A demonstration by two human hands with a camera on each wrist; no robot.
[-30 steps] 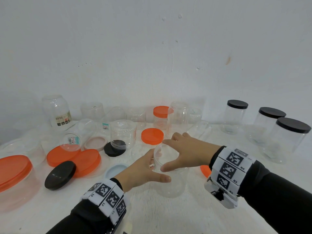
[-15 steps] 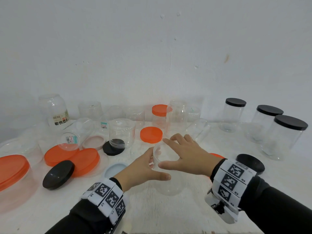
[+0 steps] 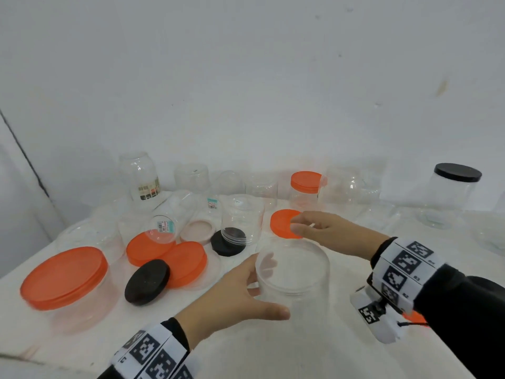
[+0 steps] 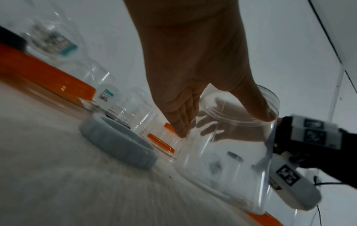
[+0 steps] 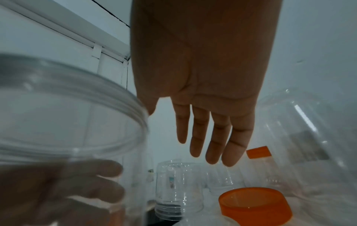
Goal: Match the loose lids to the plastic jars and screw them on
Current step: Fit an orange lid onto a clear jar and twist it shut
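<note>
Head view, left hand [image 3: 235, 299] grip curled round clear jar [image 3: 293, 272], right hand [image 3: 325, 231] grip loose, labels unreadable

The jar [image 3: 293, 280] in the left hand's [image 3: 235, 302] grip is clear and colourless. Just beyond it, under the right hand [image 3: 328, 231], lies an orange lid [image 3: 282, 224]. Left of the grip sit two more orange lids [image 3: 185, 262] and a matt black lid [image 3: 147, 281] (another black one farther back). Both wrists wear white bands [image 3: 404, 265] printed with black square codes. The surface [image 3: 246, 348] is white.
</note>
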